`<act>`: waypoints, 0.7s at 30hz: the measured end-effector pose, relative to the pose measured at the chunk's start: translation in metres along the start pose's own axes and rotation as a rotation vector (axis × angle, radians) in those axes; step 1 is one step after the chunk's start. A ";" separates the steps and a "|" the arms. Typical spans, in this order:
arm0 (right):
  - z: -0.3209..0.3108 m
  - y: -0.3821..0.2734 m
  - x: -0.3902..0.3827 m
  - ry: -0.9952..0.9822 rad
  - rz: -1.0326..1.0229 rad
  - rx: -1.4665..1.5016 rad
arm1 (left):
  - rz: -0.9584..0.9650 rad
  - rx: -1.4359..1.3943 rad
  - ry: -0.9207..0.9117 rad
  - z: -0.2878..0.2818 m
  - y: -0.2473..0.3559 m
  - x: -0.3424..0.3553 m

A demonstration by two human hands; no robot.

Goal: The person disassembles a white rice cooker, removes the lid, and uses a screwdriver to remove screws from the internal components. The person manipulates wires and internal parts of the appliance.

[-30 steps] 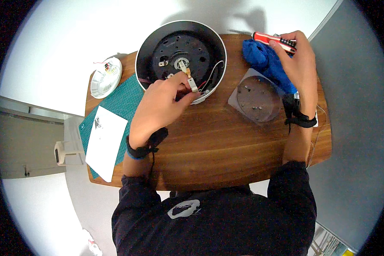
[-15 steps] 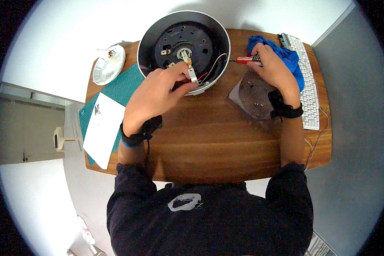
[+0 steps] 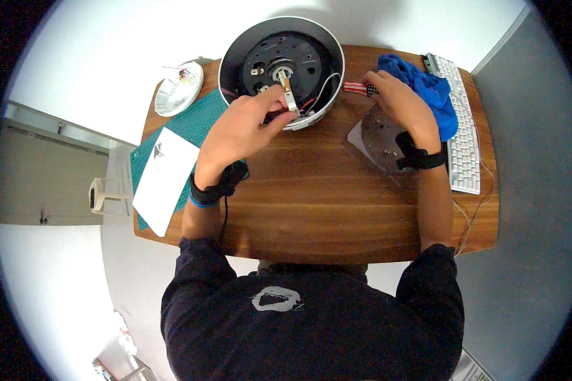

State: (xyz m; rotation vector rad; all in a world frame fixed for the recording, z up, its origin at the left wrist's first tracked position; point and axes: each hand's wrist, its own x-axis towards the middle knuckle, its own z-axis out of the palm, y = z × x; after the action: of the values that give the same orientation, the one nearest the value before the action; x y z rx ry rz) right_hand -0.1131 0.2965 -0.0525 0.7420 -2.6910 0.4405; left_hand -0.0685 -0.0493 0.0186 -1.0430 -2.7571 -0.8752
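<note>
A round, pot-like appliance housing, white outside and black inside, stands at the far middle of the table. My left hand reaches over its near rim. Thumb and fingers pinch a narrow metal bracket, tilted within the housing. Thin white and red wires run beside the bracket. To the right of the housing, my right hand is closed on a screwdriver with a red, white and black handle. The handle's front end lies close to the housing's right wall; the tip cannot be made out.
A blue cloth and white keyboard lie at the right. Near my right wrist, a clear sheet carries several small screws. At the left are a white round part with wires, a green cutting mat and white paper.
My right hand has moved the screwdriver left, closer to the housing. My left hand keeps its pinch on the bracket. The whole view has shifted slightly.
</note>
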 end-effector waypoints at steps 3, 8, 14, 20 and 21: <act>0.007 0.011 0.001 0.005 -0.065 0.031 | -0.015 -0.017 0.015 0.001 0.000 -0.003; 0.017 0.013 0.000 -0.061 -0.022 0.012 | 0.003 -0.022 0.074 0.006 -0.001 -0.007; 0.013 0.028 0.002 -0.162 -0.047 0.098 | 0.042 0.017 0.091 0.005 0.005 -0.003; 0.019 0.035 0.003 -0.228 -0.065 0.056 | 0.068 0.103 0.140 0.010 0.001 -0.004; 0.017 0.033 0.004 -0.201 -0.087 0.043 | 0.061 0.104 0.141 0.010 0.002 -0.006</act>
State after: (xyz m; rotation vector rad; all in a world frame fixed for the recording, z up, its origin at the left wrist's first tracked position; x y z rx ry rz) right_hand -0.1373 0.3153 -0.0738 0.9595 -2.8277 0.4241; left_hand -0.0613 -0.0458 0.0100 -1.0012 -2.6100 -0.7573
